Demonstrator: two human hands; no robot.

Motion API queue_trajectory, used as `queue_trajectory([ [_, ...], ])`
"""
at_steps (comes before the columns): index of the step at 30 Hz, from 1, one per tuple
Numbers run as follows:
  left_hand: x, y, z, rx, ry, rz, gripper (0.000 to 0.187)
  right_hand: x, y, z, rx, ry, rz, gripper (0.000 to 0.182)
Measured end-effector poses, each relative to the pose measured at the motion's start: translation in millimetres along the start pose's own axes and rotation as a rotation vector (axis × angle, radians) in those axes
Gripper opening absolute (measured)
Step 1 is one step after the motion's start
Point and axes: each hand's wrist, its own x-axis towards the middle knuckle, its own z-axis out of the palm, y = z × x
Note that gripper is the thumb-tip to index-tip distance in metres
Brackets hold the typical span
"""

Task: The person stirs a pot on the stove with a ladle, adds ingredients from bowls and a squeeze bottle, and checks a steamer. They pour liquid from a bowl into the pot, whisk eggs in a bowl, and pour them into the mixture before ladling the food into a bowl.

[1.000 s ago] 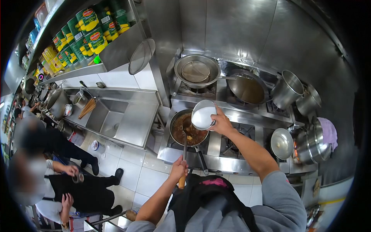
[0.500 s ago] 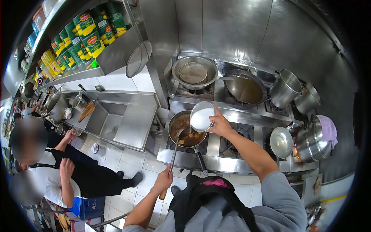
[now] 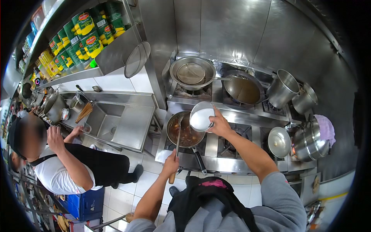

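Observation:
My left hand [image 3: 170, 163] is closed round the long shaft of a ladle [image 3: 178, 140], just above its wooden grip. The ladle's far end dips into a brown, chunky sauce [image 3: 189, 137] inside a frying pan [image 3: 199, 159] on the front left burner. A metal bowl [image 3: 202, 117] with white liquid in it is gripped at its right side by my right hand [image 3: 219, 124]. The bowl hangs tilted over the pan's upper right edge and hides part of it. Whether liquid is flowing out cannot be made out.
Behind the pan stand a wide bowl with a strainer [image 3: 191, 73] and a wok of brown liquid [image 3: 244, 91]. Tall pots [image 3: 283, 89], a small pan [image 3: 279, 142] and a steamer [image 3: 309, 143] are at the right. A co-worker [image 3: 65, 170] stands left, by the sink [image 3: 108, 120].
My left hand and the ladle have moved up and right, and the ladle's end has shifted farther across the sauce. The bowl stays over the pan. The co-worker has raised a hand.

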Motion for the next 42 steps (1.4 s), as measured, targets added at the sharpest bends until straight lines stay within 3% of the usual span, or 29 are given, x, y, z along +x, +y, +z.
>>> queue_trajectory([
  [9, -28, 5, 17, -0.553, -0.222, -0.234, 0.064, 3, 2, -2, -0.003, -0.008, 0.004, 0.048],
  [17, -79, -14, -39, -0.301, -0.219, -0.215, 0.061, 4, 4, -1, 0.011, 0.009, -0.001, 0.048],
  [20, -79, -24, -49, -0.023, -0.096, -0.087, 0.057, 5, 1, -2, 0.016, 0.01, 0.004, 0.048],
  [25, -42, -47, -37, 0.138, 0.024, 0.052, 0.057, 6, -2, -4, 0.012, -0.002, 0.008, 0.048],
  [33, 10, -22, 21, -0.578, -0.122, -0.198, 0.064, 6, -8, -6, 0.013, 0.031, 0.005, 0.049],
  [42, -46, -22, 15, -0.623, -0.242, -0.241, 0.063, 7, -7, -7, 0.012, 0.05, -0.031, 0.047],
])
